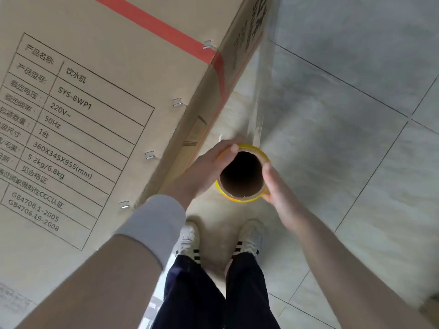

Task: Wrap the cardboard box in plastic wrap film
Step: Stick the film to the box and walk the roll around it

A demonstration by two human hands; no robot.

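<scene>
Hovering upright just beside the cardboard box [99,67] (staples [150,155] down its edge), the wrap roll [240,198] is gripped by the left hand [204,169] and right hand [279,186], fingers curled round it, film [263,96] stretched along the box.

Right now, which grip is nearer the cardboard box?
Left. The left grip holds the film roll on its box side, close beside the cardboard box; the right grip holds the far side, roll between.
</scene>
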